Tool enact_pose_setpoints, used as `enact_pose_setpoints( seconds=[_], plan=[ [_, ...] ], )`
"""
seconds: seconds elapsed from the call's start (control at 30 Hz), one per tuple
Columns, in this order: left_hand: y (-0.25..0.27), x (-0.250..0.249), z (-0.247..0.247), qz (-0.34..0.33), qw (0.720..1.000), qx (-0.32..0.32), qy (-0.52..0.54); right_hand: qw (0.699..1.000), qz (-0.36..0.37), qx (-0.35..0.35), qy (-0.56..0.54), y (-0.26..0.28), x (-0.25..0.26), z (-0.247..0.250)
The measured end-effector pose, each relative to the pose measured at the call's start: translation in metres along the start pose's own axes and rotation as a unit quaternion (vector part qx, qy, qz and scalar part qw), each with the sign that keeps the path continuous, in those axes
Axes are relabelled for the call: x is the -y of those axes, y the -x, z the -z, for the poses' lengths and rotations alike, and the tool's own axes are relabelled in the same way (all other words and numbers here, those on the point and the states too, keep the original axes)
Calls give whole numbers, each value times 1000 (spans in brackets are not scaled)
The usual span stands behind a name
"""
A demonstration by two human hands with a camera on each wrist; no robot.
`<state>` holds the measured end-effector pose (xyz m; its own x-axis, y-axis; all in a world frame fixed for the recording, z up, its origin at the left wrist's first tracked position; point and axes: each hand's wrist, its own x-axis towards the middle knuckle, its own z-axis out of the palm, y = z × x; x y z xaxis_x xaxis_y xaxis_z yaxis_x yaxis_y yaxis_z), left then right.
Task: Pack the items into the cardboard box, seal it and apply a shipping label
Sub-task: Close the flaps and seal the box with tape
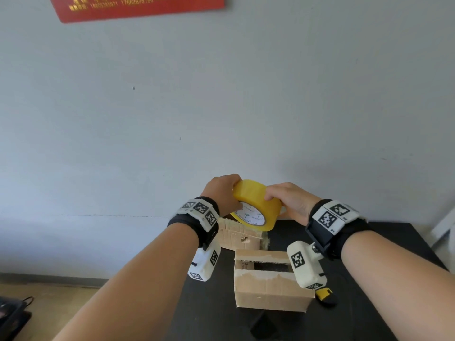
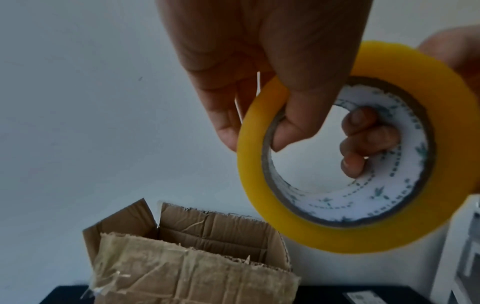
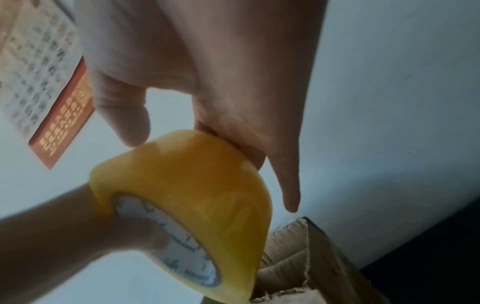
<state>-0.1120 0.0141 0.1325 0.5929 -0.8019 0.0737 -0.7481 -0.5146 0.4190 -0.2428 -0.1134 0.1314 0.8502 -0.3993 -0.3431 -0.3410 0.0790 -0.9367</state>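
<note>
Both hands hold a yellow tape roll (image 1: pixel 256 205) up above the black table (image 1: pixel 369 242). My left hand (image 1: pixel 229 193) grips it with thumb and fingers hooked into the white core (image 2: pixel 376 195). My right hand (image 1: pixel 278 198) pinches the roll's outer face (image 3: pixel 187 181), thumb on top and index finger straight. A cardboard box (image 1: pixel 270 284) stands near me, its top flaps folded in with a dark gap between them. Directly under the roll, a second, torn box (image 1: pixel 236 236) stands open behind it, showing old tape (image 2: pixel 182 267).
A yellow and black knife (image 1: pixel 325 295) lies right of the near box. A grey wall with a red sign (image 1: pixel 140 6) rises just behind the table. A white object (image 1: pixel 443 227) stands at the far right, and dark items (image 1: pixel 12 316) lie on the floor at left.
</note>
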Motion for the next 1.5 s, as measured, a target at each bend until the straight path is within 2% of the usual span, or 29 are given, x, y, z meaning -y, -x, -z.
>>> enact_pose_setpoints(
  seconds=[0.23,0.4,0.47,0.53,0.63,0.7,0.83,1.03,1.17,1.33,1.4,1.43,1.5],
  plan=[
    [1,-13,-3,-43,996,-35,-75,999,-2,-44,25,-7,-8,4],
    [1,-18,-10,-97,981,-72,-150,996,-9,-73,48,-7,-8,1],
    [1,-19,-11,-98,980,-77,-157,994,7,-88,57,-7,-9,0],
    [0,-18,-11,-72,986,-62,-137,988,67,-124,70,-7,-8,-3],
    [-1,-11,-11,27,999,-7,-47,944,227,-189,149,-3,-5,-7],
    [0,-7,-11,85,996,21,32,905,294,-204,229,1,-2,-11],
    [1,-8,-9,136,983,61,107,861,353,-228,287,0,-1,-12],
    [-2,-10,-8,171,966,94,168,799,405,-283,342,-1,0,-13],
    [-1,-5,-7,221,939,97,244,768,450,-288,355,0,1,-15],
    [0,-2,-5,243,917,84,305,779,438,-314,321,-2,1,-16],
    [0,0,-4,238,920,76,302,790,423,-311,316,-4,1,-13],
    [0,2,-4,229,926,74,290,802,411,-303,311,-5,1,-13],
    [0,3,-3,209,938,67,269,847,359,-283,273,-6,2,-13]
  ],
)
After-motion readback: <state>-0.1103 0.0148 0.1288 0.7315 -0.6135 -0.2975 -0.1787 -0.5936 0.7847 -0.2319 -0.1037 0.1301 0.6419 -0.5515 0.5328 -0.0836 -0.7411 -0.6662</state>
